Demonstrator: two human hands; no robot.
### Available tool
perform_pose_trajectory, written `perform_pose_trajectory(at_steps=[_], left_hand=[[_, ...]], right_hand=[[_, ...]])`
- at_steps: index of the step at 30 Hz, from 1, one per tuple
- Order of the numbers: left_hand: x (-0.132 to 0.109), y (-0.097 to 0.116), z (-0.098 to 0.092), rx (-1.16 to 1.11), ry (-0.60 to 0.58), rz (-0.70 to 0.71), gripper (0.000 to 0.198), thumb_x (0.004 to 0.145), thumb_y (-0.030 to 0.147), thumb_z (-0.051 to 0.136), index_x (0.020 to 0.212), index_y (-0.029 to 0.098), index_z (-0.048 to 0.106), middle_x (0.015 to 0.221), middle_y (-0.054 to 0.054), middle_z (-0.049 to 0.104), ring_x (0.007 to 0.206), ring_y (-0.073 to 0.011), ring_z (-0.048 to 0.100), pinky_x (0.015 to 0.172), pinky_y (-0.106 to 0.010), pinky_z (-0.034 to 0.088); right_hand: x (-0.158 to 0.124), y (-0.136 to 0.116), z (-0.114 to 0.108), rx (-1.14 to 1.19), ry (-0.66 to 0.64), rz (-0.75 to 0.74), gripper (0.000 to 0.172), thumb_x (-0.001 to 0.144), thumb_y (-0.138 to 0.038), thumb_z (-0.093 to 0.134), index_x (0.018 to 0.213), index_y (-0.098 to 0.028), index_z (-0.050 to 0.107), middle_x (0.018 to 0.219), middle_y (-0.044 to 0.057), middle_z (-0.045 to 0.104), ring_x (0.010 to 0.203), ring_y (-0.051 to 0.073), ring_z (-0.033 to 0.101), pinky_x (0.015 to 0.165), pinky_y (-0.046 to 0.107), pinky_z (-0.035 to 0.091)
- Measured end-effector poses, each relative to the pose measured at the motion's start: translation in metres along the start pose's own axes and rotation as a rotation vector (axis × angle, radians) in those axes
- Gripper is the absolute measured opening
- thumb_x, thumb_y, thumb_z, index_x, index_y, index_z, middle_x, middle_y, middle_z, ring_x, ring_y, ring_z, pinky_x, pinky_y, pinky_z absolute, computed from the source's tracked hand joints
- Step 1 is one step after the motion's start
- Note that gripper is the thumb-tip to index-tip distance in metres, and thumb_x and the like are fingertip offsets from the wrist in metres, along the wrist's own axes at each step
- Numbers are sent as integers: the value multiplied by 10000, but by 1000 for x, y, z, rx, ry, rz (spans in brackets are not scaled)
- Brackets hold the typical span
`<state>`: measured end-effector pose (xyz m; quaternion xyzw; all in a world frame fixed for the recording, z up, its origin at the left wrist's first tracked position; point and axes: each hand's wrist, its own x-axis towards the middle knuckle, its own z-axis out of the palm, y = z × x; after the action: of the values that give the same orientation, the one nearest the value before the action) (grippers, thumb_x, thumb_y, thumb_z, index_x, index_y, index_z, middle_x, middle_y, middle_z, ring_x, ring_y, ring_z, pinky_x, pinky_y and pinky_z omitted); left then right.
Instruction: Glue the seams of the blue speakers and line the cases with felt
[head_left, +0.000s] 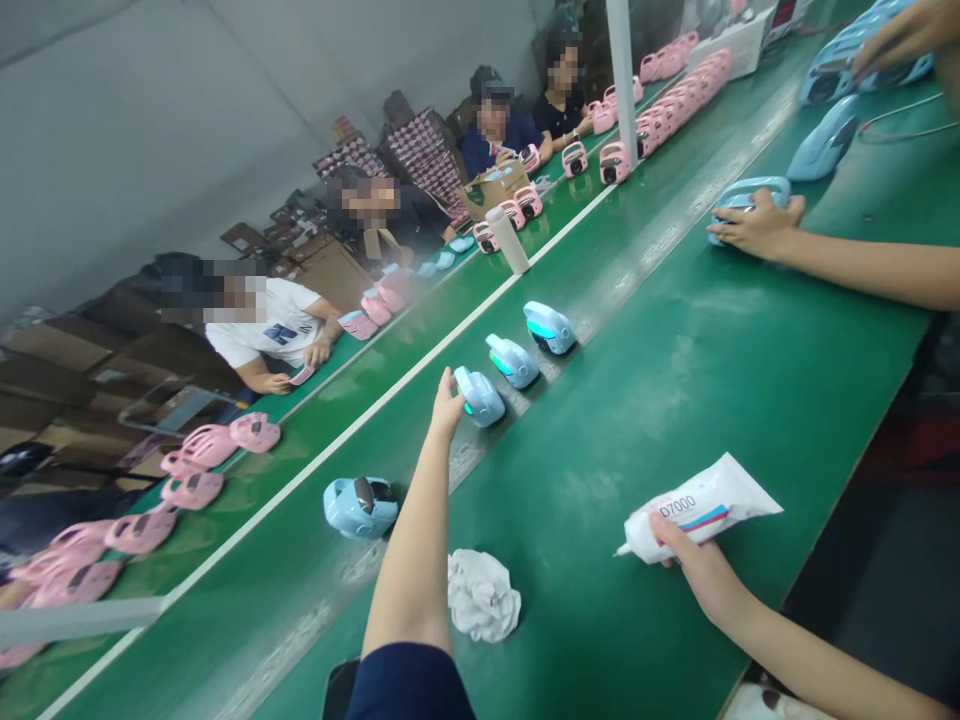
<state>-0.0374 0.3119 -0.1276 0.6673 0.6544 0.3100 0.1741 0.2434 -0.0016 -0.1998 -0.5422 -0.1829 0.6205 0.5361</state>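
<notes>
My left hand [448, 402] reaches out to the nearest of three light blue devices in a row, its fingers at the left side of that blue device [484, 398]. In my right hand [679, 545] is a white tube [705, 505] marked D7000, its nozzle pointing left above the green table. Two more blue devices, a middle one [514, 362] and a far one [551, 328], stand beyond the first. Left of my left forearm sits another blue device [358, 508] with a dark part on top.
A crumpled white cloth [484, 596] lies right of my left forearm. A white bottle [508, 240] stands by the white line. At the upper right, another person's hand [757, 222] rests on a blue device. People sit across the green table [600, 450] among pink devices [255, 432].
</notes>
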Motion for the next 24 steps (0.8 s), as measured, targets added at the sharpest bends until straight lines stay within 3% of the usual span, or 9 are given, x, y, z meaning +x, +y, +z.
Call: perform_pose_trajectory(at_steps=[3,7,10,16,20,24], left_hand=[[-12,3,-14,87,-7,-2,409,886,319,640,1259,172,560,1254,-107,586,1136,-269,574,989,-529,458],[-38,10,-33,195,68,-32,324,866,301,659,1159,173,610,1285,-101,560,1200,-281,516,1020,-535,418],[-58,19,-38,201,116,-89,252,865,318,659,1049,149,625,1196,-92,596,1116,-254,559,960,-489,462],[-115,49,-41,2,71,-145,180,829,300,681,787,149,593,812,-8,616,751,-156,579,742,-346,493],[-171,71,-38,-227,54,-149,214,731,312,667,663,193,502,789,3,636,705,-151,564,662,-286,453],[-225,86,-17,-369,12,-169,237,645,296,671,602,217,451,785,2,641,714,-170,564,667,-294,441]], right_hand=[[-3,-4,4,-10,-33,13,489,677,-618,727,864,-167,704,781,51,660,711,209,574,582,303,491],[-6,-5,5,-56,-70,22,459,674,-620,721,792,-177,700,774,55,664,746,233,593,613,321,501],[-5,-3,3,-65,-91,-10,434,698,-610,718,779,-184,687,737,39,642,711,215,571,599,311,485],[0,-3,1,-2,-37,-56,447,666,-607,749,697,-177,632,635,15,582,581,169,500,535,303,450],[2,-1,0,53,-10,-97,424,651,-563,787,713,-179,616,632,3,572,571,157,481,513,294,416],[4,-2,-3,180,38,-172,450,637,-593,773,754,-208,571,649,-12,553,546,134,435,468,271,361]])
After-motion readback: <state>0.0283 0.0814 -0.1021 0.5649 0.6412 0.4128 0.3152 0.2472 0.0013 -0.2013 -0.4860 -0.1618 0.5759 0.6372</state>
